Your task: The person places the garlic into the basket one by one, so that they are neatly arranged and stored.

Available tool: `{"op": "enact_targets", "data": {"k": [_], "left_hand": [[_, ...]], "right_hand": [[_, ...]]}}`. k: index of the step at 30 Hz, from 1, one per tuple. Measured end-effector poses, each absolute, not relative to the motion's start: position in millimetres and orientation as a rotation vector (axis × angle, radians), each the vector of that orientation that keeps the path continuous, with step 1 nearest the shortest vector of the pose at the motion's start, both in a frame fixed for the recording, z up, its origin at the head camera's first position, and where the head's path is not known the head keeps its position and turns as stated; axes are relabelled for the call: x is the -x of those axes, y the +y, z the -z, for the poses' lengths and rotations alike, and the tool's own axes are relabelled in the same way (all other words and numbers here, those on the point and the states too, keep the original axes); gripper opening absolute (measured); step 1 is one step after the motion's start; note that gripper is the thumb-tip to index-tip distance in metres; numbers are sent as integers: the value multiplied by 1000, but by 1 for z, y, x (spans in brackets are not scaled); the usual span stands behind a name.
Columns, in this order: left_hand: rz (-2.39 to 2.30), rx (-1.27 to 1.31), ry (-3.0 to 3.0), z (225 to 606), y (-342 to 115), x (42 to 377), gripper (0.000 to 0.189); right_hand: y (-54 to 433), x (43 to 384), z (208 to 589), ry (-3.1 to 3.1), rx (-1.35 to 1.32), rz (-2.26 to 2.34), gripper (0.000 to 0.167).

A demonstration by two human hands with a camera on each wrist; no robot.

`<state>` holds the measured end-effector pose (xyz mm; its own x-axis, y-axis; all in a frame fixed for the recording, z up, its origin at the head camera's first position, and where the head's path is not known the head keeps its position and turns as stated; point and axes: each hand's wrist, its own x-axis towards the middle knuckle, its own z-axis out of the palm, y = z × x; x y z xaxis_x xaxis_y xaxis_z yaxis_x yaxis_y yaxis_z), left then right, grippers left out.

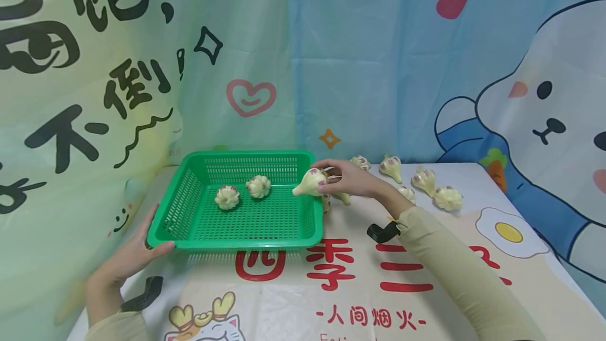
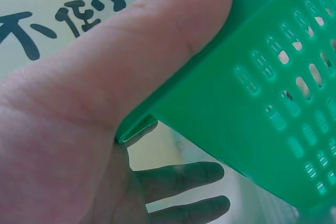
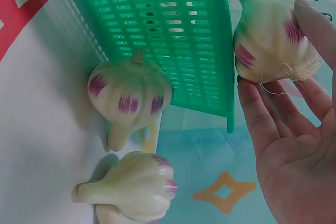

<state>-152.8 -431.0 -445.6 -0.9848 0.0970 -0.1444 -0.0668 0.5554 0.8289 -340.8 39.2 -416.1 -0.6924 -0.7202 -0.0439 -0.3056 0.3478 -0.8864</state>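
Observation:
My right hand (image 1: 352, 179) pinches a garlic bulb (image 1: 311, 182) with purple streaks between thumb and fingers. The bulb is over the right rim of a green plastic basket (image 1: 236, 244), its stem pointing left. In the right wrist view, the roots of that bulb (image 3: 273, 38) face the palm. My left hand (image 1: 128, 257) holds the basket at its front left corner. The left wrist view has the thumb (image 2: 173, 30) along the rim and the fingers (image 2: 181, 179) outside, below it. Two garlic bulbs, one left (image 1: 228, 197) and one farther back (image 1: 258, 187), lie inside the basket.
Several more bulbs lie right of the basket, including one by its wall (image 3: 129, 98) and another (image 1: 448, 199) farthest right. A printed cloth (image 1: 284, 304) covers the table. Behind it hangs a cartoon curtain (image 1: 350, 67).

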Motion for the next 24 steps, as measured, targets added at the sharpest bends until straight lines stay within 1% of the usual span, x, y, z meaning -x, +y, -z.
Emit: {"op": "enact_targets", "data": {"k": [6, 16, 24], "left_hand": [[-1386, -32, 2620, 444, -430, 150, 99], [-1415, -30, 2599, 446, -431, 149, 99], [-1412, -31, 2606, 446, -431, 153, 98]], "right_hand": [[27, 345, 413, 2174, 893, 1286, 55], [9, 351, 411, 2154, 973, 1218, 58], [-4, 360, 408, 2141, 1028, 1178, 55]]}}
